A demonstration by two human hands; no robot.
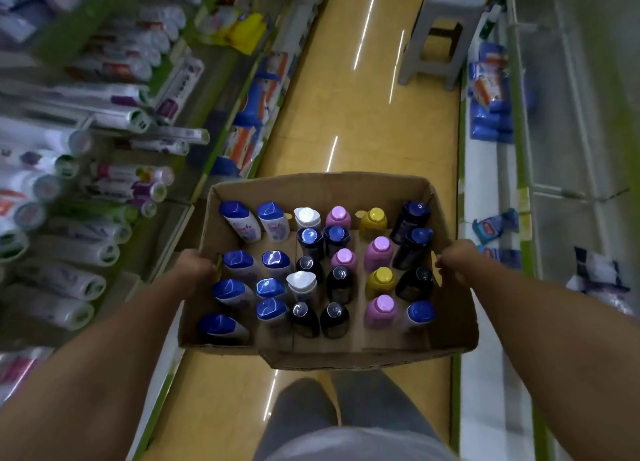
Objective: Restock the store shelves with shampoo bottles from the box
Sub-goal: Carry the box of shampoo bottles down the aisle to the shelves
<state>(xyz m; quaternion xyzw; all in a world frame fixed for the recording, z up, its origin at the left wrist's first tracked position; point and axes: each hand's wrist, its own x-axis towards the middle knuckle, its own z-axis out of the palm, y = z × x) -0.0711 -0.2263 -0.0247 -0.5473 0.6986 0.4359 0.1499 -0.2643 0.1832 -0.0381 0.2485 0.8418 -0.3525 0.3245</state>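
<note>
An open cardboard box (457, 329) hangs in front of me above the aisle floor. My left hand (194, 265) grips its left wall and my right hand (457, 258) grips its right wall. Inside stand several shampoo bottles (341, 282): white ones with blue caps on the left, black ones in the middle, pink, yellow and dark blue ones on the right. Most stand upright; a few at the back left lean. The store shelves (86, 183) on my left hold rows of bottles and tubes lying towards me.
The yellow aisle floor (346, 114) runs ahead between two shelf units. A white plastic stool (443, 34) stands at the far right of the aisle. The right shelves (491, 107) hold blue packets. My legs show below the box.
</note>
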